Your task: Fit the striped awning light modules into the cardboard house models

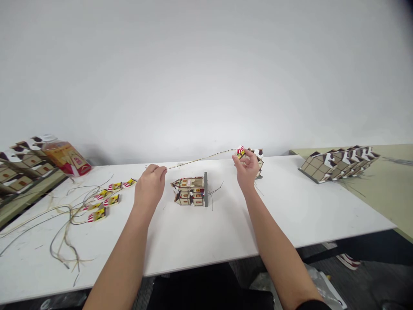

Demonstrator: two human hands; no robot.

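Both forearms are bare and slim; a short black sleeve (312,305) edges in at near right, and the dark lap clothing (196,288) looks like black trousers.

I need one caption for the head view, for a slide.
Left hand and right hand stretch a thin wire above a miniature house lying on a white table.

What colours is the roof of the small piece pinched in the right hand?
Red and white stripes on the small piece; the head view shows it.
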